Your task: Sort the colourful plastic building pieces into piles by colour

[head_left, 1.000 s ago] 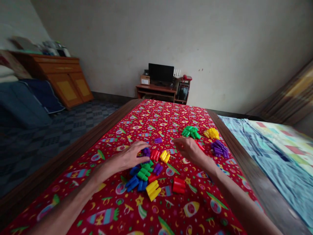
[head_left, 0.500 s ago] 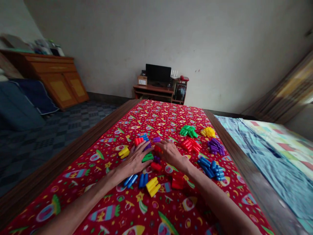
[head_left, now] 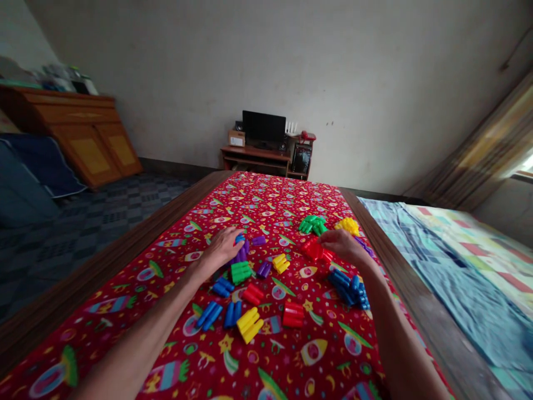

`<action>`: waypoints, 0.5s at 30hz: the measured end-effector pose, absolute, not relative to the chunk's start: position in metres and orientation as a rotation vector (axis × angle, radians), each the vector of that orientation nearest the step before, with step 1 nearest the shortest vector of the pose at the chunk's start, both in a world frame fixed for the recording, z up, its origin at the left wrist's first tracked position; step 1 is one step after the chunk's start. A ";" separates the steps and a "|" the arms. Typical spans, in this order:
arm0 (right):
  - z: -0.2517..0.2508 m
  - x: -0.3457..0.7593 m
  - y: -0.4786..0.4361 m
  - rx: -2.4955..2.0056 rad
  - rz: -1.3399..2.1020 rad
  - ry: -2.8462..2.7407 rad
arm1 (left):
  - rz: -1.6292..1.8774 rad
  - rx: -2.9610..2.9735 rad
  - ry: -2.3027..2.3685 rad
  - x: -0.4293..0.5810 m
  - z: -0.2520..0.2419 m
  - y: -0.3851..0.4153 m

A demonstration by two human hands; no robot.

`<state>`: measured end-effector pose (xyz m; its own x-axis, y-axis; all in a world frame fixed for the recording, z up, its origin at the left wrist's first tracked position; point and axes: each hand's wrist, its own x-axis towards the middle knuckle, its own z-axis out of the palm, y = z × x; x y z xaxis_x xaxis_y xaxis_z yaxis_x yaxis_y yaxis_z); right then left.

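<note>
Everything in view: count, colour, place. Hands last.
table: 1, brown, centre
cloth: 1, red, on table
loose blocks: over ten, five colours, middle
block piles: 5, one per colour, cloth's right
wall: 1, grey, background
desk: 1, brown, by wall
monitor: 1, black, on desk
box: 1, brown, left of monitor
phone: 1, red, desk's right
computer tower: 1, black, desk's right
cabinet: 1, orange, left
small items: blurred, on cabinet
bed: 1, blue and multicoloured, right
curtain: 1, tan, right
left hand: 1, at loose blocks
right hand: 1, at red pile

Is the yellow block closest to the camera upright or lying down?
Lying down: the yellow block shows its broad ridged side, its prongs pointing along the red cloth.
</note>
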<state>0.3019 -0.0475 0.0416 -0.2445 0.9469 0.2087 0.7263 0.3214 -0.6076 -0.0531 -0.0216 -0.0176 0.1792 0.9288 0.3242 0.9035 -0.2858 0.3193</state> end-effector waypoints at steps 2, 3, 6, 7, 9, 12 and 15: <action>0.041 0.304 -0.048 -1.463 0.502 -2.119 | 0.707 2.356 1.828 -0.055 -0.024 -0.016; 0.040 0.303 -0.048 -1.456 0.480 -2.148 | 0.724 2.350 1.819 -0.056 -0.026 -0.014; 0.036 0.298 -0.047 -1.464 0.402 -2.232 | 0.785 2.315 1.777 -0.059 -0.029 -0.014; 0.034 0.297 -0.046 -1.490 0.354 -2.248 | 0.810 2.292 1.763 -0.061 -0.028 -0.015; 0.034 0.296 -0.047 -1.560 0.244 -2.260 | 0.857 2.223 1.749 -0.064 -0.025 -0.015; 0.038 0.295 -0.052 -1.605 0.148 -2.251 | 0.948 2.097 1.738 -0.063 -0.017 -0.016; 0.045 0.285 -0.059 -1.488 0.118 -2.226 | 1.110 1.975 1.610 -0.056 -0.009 -0.018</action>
